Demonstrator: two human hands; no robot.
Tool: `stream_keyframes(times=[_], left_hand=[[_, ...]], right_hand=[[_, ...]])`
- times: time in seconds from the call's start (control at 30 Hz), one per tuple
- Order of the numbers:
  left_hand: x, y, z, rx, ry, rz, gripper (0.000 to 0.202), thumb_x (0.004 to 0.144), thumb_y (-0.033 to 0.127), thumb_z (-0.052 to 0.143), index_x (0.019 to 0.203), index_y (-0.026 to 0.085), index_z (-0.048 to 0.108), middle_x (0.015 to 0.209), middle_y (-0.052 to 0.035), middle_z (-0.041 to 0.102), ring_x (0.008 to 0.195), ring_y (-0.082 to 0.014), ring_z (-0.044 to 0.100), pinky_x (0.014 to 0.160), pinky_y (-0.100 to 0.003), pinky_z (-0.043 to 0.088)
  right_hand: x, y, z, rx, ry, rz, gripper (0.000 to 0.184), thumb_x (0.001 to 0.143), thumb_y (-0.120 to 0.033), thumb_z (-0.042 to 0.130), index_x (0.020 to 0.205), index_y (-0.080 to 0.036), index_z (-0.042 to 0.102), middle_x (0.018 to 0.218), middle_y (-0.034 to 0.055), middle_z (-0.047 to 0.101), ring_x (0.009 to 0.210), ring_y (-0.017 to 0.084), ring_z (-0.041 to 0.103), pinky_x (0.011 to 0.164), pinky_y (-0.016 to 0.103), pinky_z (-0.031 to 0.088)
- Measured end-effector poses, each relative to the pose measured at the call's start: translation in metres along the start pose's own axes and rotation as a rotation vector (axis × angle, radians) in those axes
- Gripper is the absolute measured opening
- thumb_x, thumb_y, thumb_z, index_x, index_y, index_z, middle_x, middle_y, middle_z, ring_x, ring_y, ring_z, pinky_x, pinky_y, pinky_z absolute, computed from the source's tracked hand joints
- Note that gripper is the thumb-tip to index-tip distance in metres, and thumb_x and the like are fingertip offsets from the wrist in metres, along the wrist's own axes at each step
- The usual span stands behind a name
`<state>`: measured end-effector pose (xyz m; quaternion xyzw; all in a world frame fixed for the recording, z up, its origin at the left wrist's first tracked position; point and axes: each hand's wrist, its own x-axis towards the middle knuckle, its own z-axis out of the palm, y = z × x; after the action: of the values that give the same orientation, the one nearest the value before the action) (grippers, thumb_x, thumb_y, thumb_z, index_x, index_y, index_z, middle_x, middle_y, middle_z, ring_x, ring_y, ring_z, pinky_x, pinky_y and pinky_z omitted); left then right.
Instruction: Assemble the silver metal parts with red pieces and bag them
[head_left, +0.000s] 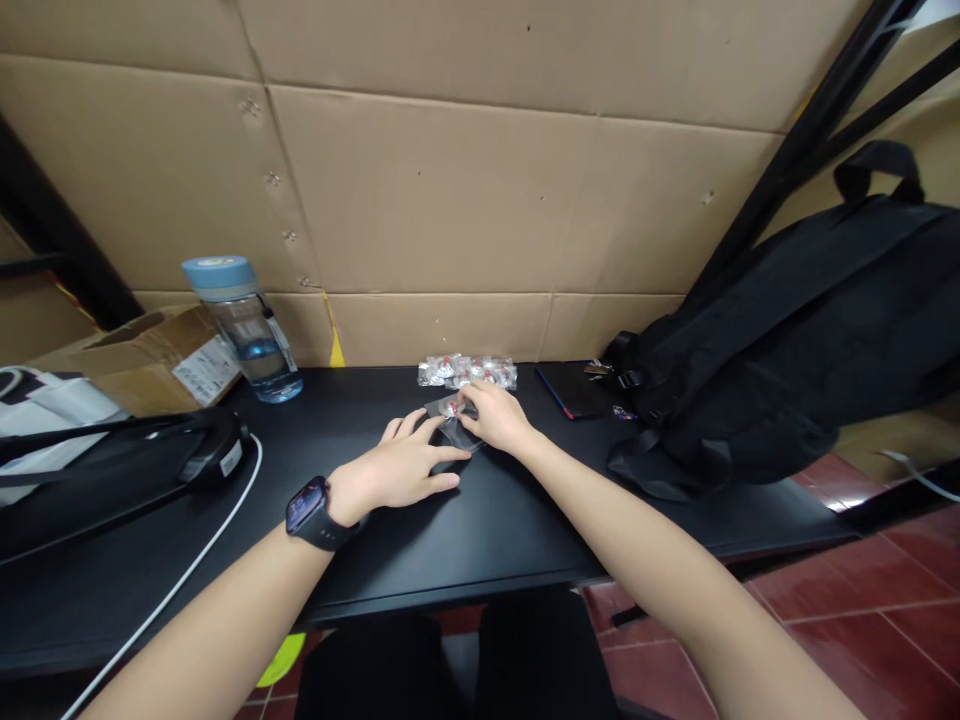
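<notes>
A small clear plastic bag [466,436] with a round, red-marked item in it lies on the black table, between my two hands. My right hand [495,415] pinches the upper part of the bag between thumb and fingers. My left hand [409,465], with a dark smartwatch on its wrist, rests at the bag's left side. Its fingers are spread, and the fingertips touch the bag's edge. Just behind my hands is a pile of similar small clear bags [469,371] with silvery, red-marked contents. What exactly the bags contain is too small to make out.
A water bottle [251,335] with a blue lid stands left, beside an open cardboard box [150,365]. A black case [127,470] and a white cable [202,550] lie nearer. To the right are a dark flat phone-like object [570,390] and a black backpack [817,320]. Cardboard walls the back.
</notes>
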<state>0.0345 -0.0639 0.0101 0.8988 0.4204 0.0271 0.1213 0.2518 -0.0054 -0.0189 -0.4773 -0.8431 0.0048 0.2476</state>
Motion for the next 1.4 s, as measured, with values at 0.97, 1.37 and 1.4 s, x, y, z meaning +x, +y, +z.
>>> stream_keyframes(times=[0.97, 1.37, 1.4], left_hand=[[0.044, -0.036, 0.02, -0.107, 0.553, -0.323, 0.041, 0.09, 0.036, 0.062, 0.129, 0.025, 0.053, 0.135, -0.0111, 0.064, 0.126, -0.0295, 0.058, 0.098, -0.043, 0.036], [0.038, -0.035, 0.011, -0.176, 0.415, -0.196, 0.052, 0.083, 0.029, 0.061, 0.134, 0.029, 0.052, 0.122, -0.0049, 0.076, 0.133, -0.0294, 0.053, 0.106, -0.05, 0.028], [0.037, -0.035, 0.01, -0.207, 0.416, -0.195, 0.054, 0.083, 0.029, 0.062, 0.136, 0.029, 0.05, 0.12, -0.0043, 0.077, 0.132, -0.0285, 0.055, 0.107, -0.049, 0.029]], right_hand=[[0.0, 0.012, -0.006, 0.063, 0.048, -0.046, 0.039, 0.088, -0.022, 0.069, 0.127, -0.022, 0.061, 0.137, 0.014, 0.057, 0.127, 0.028, 0.053, 0.1, 0.041, 0.047], [0.005, 0.028, 0.0, 0.357, -0.038, -0.013, 0.027, 0.09, -0.012, 0.065, 0.115, -0.022, 0.065, 0.107, 0.0054, 0.078, 0.107, 0.022, 0.071, 0.101, 0.04, 0.042], [0.005, 0.029, 0.0, 0.4, -0.027, -0.004, 0.027, 0.091, -0.014, 0.065, 0.116, -0.022, 0.064, 0.104, 0.0043, 0.079, 0.106, 0.022, 0.072, 0.101, 0.039, 0.043]])
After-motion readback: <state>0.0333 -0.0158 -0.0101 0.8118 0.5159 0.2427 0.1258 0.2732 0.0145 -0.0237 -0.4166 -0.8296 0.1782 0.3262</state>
